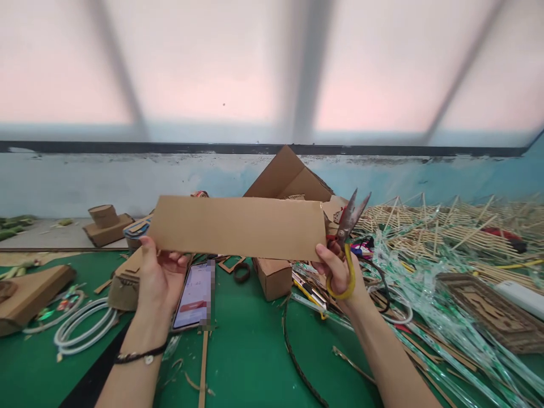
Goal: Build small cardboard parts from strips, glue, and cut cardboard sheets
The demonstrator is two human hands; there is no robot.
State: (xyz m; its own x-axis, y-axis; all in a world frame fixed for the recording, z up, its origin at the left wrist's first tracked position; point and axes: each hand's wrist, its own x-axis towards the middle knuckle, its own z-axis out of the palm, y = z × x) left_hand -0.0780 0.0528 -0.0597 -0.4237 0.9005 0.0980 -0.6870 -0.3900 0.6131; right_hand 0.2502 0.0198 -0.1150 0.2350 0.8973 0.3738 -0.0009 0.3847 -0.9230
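Note:
A long rectangular cardboard strip (pixel 242 228) is held up level across the middle of the view. My left hand (pixel 164 277) grips its lower left corner, thumb in front and fingers curled behind. At the lower right corner, my right hand (pixel 340 269) pinches the strip. Scissors (pixel 346 226) with yellow handles also hang on my right hand, one loop around its fingers, their rusty blades parted and pointing up. Below the strip, a phone (pixel 195 297) with a lit screen lies near my left hand.
The green table (pixel 250 351) bears a small cardboard box (pixel 274 277), a tape roll (pixel 241 272) and a coiled white cable (pixel 85 326). Cardboard pieces stand at the left. Thin sticks (pixel 425 226), clear plastic strips (pixel 408 300) and a carved cardboard panel (pixel 488 309) crowd the right side.

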